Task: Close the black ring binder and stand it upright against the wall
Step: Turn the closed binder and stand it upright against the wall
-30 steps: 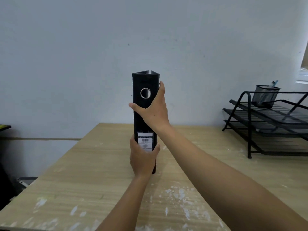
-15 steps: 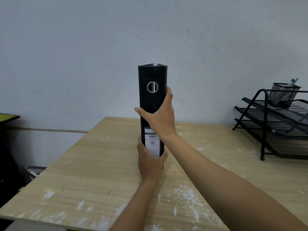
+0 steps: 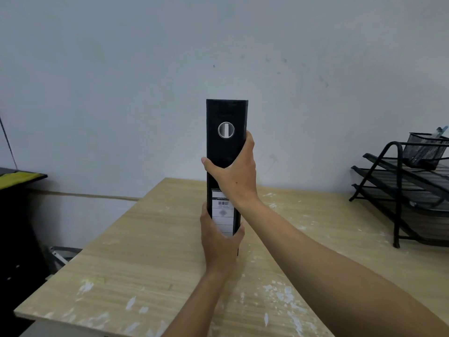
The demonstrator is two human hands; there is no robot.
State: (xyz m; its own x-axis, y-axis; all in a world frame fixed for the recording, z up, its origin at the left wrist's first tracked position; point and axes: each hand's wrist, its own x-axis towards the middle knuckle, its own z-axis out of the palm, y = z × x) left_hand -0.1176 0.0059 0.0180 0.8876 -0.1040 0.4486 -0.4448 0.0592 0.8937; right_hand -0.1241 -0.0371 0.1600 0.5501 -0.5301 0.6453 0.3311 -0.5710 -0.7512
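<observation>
A pale wall (image 3: 145, 69) backs a wooden worktop (image 3: 145, 263) flecked with white. The binder (image 3: 226, 152) stands upright, closed, spine toward the camera, mid-worktop; whether it touches the wall cannot be told. The left hand (image 3: 220, 244) grips its lower end, hiding the foot and part of the label (image 3: 222, 210). The right hand (image 3: 237, 176) clasps its middle, fingers hidden behind. A black rack (image 3: 401, 190) is cut off at the right.
</observation>
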